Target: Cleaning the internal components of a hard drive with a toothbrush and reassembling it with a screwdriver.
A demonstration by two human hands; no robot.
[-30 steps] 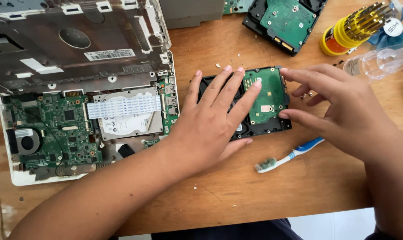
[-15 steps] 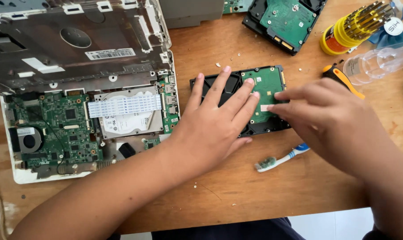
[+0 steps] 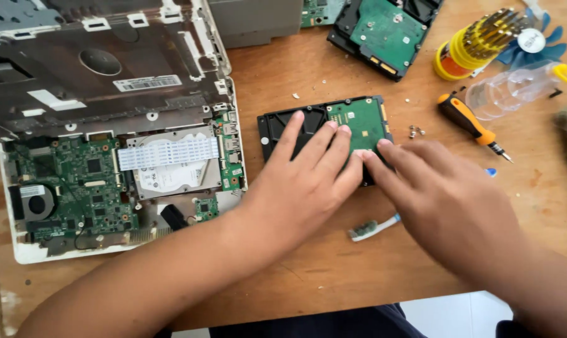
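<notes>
A: Where's the hard drive (image 3: pixel 358 122) rn?

B: Mid surface (image 3: pixel 308 281), board side up, green circuit board showing. Just right of the opened laptop (image 3: pixel 108 156), which sits at the left edge.

A: Hands?

B: Left hand (image 3: pixel 302 181) flat on the drive, fingers (image 3: pixel 324 147) spread apart, pressing down, no grip. Right hand (image 3: pixel 446 200) at the drive's near-right corner, fingers (image 3: pixel 383 166) together, tips touching it. Can't tell if they pinch anything.

A: Anything else nearby?

B: Toothbrush (image 3: pixel 374 227) just under the right hand, toward the near edge. Orange screwdriver (image 3: pixel 471 124) right of the drive, few loose screws (image 3: pixel 415 131) between. 2nd hard drive (image 3: pixel 383 31) at the far edge, yellow bit set (image 3: pixel 474 40) and clear bottle (image 3: pixel 515 91) near the far-right corner.
</notes>
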